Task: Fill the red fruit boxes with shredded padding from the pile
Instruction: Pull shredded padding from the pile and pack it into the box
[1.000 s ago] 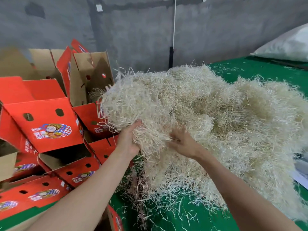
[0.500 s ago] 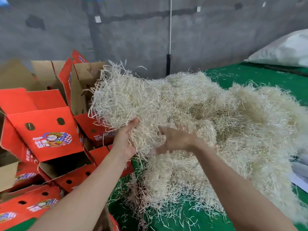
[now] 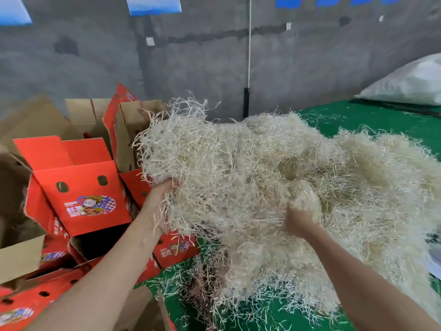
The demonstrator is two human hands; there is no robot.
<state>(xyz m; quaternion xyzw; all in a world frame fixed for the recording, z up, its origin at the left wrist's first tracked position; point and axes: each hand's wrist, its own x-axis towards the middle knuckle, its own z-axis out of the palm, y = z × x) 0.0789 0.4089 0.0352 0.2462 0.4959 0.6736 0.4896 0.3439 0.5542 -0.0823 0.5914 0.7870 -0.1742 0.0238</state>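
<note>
The left hand (image 3: 160,195) had its fingers dug into the lower left edge of a clump of shredded padding (image 3: 198,163) and gripped it, the fingertips lost among the pale strands. The clump was held up off the surface, and its far edge overhung the nearest boxes. The right hand (image 3: 298,222) was pushed into the padding further right; it was blurred and its fingers were buried, so whether they were spread or curled could not be told. Both bare forearms reached in from the bottom of the view.

The clump ran without a break into the big pile (image 3: 362,201), which lay heaped on a green surface (image 3: 386,120) and took up most of the right half. Loose strands were scattered on the green below the hands.

Left of the hands stood a jumble of red fruit boxes (image 3: 81,194), flaps open, the closest one with a printed label and two oval holes. Behind it another box with brown inner walls stood open, right beside the clump. A white sack (image 3: 410,84) lay far right against the grey wall (image 3: 202,68)
</note>
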